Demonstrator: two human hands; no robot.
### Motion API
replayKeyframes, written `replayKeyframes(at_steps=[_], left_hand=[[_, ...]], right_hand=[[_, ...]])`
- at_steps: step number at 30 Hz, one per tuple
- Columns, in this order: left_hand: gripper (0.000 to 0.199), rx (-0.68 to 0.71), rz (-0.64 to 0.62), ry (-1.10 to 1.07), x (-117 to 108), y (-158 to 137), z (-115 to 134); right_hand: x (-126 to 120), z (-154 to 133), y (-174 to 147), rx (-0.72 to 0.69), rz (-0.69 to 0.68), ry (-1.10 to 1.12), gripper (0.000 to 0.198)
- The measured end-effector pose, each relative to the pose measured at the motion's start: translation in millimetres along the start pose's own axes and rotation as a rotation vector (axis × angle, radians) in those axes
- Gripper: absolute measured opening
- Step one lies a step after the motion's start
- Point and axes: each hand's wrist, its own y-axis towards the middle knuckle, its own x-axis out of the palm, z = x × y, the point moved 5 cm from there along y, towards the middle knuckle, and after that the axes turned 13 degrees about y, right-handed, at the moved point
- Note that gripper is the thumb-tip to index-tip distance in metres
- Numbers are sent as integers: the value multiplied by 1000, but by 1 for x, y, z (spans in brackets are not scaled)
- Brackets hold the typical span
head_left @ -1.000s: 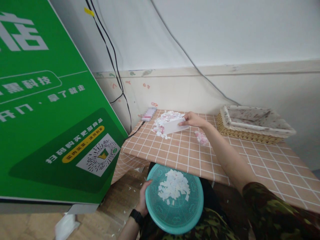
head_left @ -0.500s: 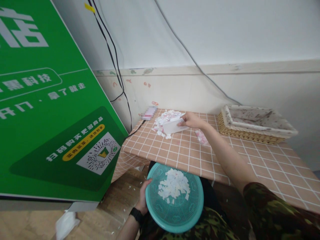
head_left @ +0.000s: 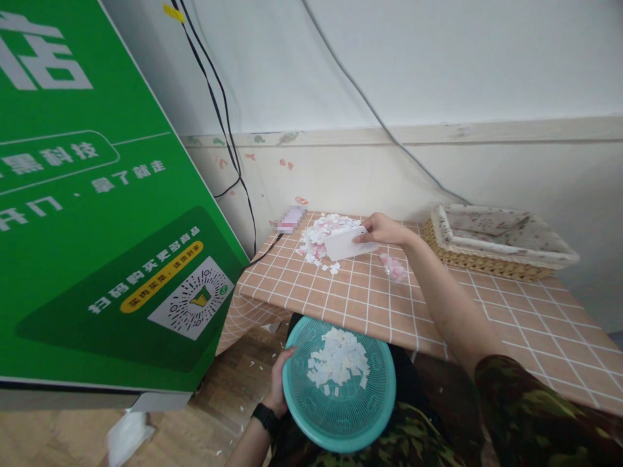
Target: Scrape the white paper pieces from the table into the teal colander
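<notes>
Two sets of fingers grasp: left hand [head_left: 278,384] the teal colander [head_left: 341,429], right hand [head_left: 390,231] a white card [head_left: 343,246] that has shifted rightward, seemingly drawing pale scraps [head_left: 317,235] along.

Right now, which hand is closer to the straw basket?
Right hand: left of the straw basket, over the table. Left hand: farther left, holding the teal colander.

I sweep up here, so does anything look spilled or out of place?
Yes: white scraps lie scattered on the floor, left of the colander, while similar pieces sit gathered inside it.
</notes>
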Motion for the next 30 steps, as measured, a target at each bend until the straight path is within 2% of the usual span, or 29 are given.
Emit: replayKeyframes(at_steps=[3,7,14,19,25,30], left_hand=[[21,7,26,-6,-2,0,1],[20,24,68,3,-5,1,1],[26,-19,4,17,-3,2,-2],[26,-10,3,14,-3,3,-3],[24,-1,8,5,-4,3,-2],[22,-16,-2,-18,-4,3,-3]], right_hand=[[-3,2,-1,-1,24,7,34],[-1,1,-4,32,-44,46,33],[1,-5,-6,9,-70,66,33],[4,-8,-10,9,-192,126,33],[3,-10,-11,1,-155,102,33],[8,-14,-13,23,-254,76,33]])
